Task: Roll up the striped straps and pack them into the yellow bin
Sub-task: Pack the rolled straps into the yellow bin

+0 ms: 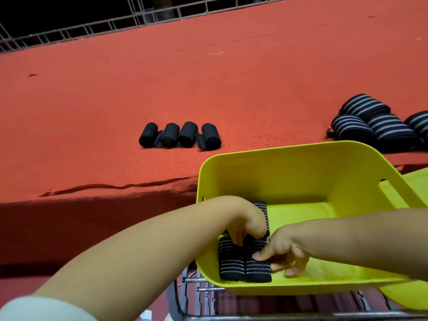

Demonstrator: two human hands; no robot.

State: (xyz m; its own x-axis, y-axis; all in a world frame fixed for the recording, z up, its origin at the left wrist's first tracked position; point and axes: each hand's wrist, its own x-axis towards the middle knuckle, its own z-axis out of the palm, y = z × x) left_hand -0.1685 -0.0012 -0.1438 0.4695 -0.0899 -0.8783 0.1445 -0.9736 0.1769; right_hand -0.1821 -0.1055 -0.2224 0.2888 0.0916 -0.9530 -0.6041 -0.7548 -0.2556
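Four rolled straps (pixel 180 135) lie on the tabletop (pixel 92 100) beyond your hands. Your left hand (pixel 245 228) curls its fingers onto black, grey-striped rolls (pixel 234 262) inside the yellow bin (pixel 289 172). Your right hand (pixel 284 251), loosely open, presses a fingertip on them.

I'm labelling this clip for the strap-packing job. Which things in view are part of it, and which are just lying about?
Part of the job:
yellow bin
rolled straps in the bin
four rolled straps on the red table
strap pile at far right
left hand, right hand

Just there:
metal frame under the bin
wire grid behind the table
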